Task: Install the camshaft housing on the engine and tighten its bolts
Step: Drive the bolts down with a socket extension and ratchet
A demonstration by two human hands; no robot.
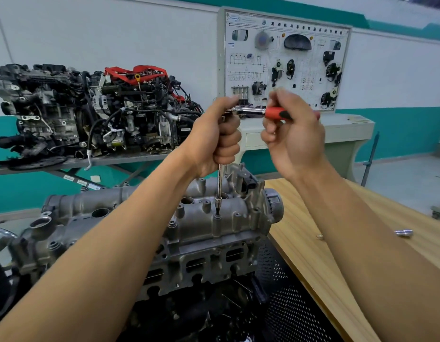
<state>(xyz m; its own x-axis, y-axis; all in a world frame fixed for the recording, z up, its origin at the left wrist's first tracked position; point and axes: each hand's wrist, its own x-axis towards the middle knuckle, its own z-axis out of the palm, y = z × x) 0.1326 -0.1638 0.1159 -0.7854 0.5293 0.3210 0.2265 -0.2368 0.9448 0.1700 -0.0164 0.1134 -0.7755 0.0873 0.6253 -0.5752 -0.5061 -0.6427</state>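
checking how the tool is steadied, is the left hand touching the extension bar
Touching. The head view shows the left hand curled in a fist round the extension bar, whose shaft comes out just below the fist.

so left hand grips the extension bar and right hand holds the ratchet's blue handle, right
Not quite: the ratchet handle is red, as the head view shows. The left hand does grip the extension bar, and the right hand holds the handle.

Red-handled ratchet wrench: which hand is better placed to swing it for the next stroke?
Likely right. The right hand holds the chrome ratchet wrench by its red handle; the left hand grips the steel extension bar, steadying it on the grey camshaft housing.
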